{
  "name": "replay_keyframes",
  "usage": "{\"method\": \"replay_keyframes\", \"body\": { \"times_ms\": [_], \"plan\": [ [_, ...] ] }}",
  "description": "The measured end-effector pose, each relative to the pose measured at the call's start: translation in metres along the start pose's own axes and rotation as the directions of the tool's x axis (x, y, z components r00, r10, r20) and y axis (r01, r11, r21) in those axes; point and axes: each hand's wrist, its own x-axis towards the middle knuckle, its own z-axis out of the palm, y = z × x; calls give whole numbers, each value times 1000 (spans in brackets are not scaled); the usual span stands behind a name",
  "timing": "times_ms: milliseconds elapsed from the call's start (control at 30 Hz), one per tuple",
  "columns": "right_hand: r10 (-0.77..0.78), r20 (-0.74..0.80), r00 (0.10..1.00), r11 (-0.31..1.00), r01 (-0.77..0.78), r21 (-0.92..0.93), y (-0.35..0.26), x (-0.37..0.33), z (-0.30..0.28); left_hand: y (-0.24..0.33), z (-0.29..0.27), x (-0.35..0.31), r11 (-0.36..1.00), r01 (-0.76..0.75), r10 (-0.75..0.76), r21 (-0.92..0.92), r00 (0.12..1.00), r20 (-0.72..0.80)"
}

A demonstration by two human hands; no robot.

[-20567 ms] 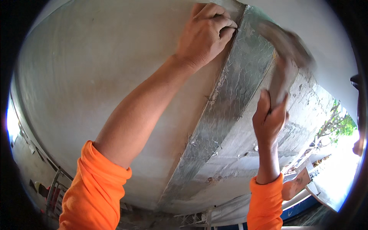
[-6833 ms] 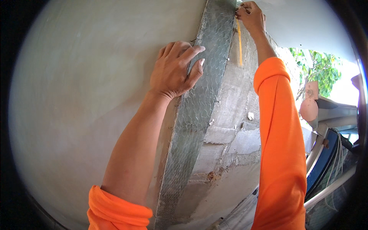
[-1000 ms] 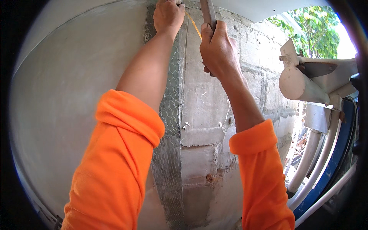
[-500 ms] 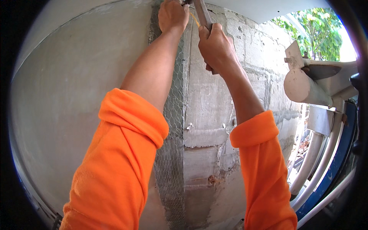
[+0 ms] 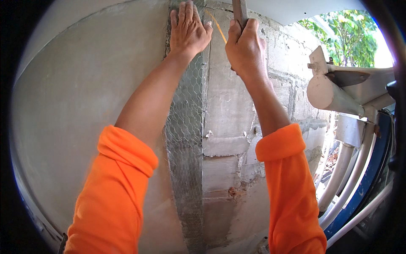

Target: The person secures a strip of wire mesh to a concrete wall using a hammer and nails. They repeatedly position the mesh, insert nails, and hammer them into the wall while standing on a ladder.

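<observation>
My left hand (image 5: 186, 31) lies flat with its fingers spread, pressed against a strip of hexagonal wire mesh (image 5: 188, 114) that runs down the wall. Nothing shows in its grasp. To the right, my right hand (image 5: 248, 48) is closed around a grey-brown tool handle (image 5: 240, 12) that points upward. The tool's top end lies beyond the upper edge, so its kind cannot be made out. Between the two hands a thin yellow-orange line (image 5: 218, 26) slants over bare blocks.
Smooth grey plaster (image 5: 89, 106) covers the wall left of the mesh; rough blockwork (image 5: 224, 127) with mortar joints is on the right. A pale pipe frame (image 5: 323, 92) and a blue bar (image 5: 359, 199) stand at far right, green leaves (image 5: 349, 38) behind. A white overhead surface (image 5: 287, 8) borders the top.
My left hand has come down and opened from a closed grip to flat on the mesh. My right hand, still around the handle, has shifted slightly right.
</observation>
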Motion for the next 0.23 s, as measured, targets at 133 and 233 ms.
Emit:
{"method": "replay_keyframes", "body": {
  "times_ms": [133,233],
  "plan": [
    [210,184,960,977,-196,-88,3,0,9,7,-2,-4,991,126,-133,46,968,213],
    [139,108,984,988,-145,51,-1,-2,4,6,-1,2,990,101,-117,100,978,175]
  ]
}}
